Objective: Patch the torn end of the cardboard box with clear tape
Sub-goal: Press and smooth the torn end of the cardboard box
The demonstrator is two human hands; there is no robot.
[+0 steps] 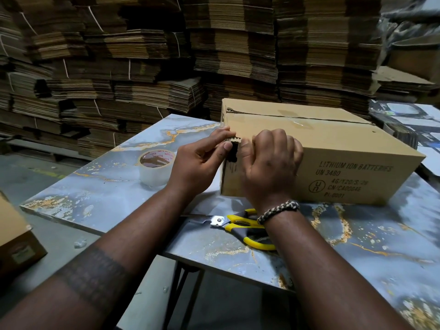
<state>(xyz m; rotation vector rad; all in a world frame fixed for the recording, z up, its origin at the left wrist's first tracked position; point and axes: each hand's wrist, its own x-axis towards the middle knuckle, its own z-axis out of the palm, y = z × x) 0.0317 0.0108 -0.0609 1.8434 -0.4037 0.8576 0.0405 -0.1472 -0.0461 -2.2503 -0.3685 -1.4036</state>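
A brown cardboard box (333,148) printed "LITHIUM ION BATTERIES" lies on the marble-patterned table (107,194). Its near left end is torn, with a dark hole (232,152) at the corner. My left hand (200,160) pinches the ragged cardboard flap at the top of the tear between thumb and fingers. My right hand (271,163) presses against the box end just right of the hole, fingers curled, and hides part of that end. A roll of clear tape (154,167) stands on the table left of my left hand.
Yellow-handled scissors (245,225) lie on the table under my right wrist. Tall stacks of flattened cardboard (142,55) fill the background. Another box (16,236) sits low at the left. Printed cartons (404,120) lie at the right behind the box.
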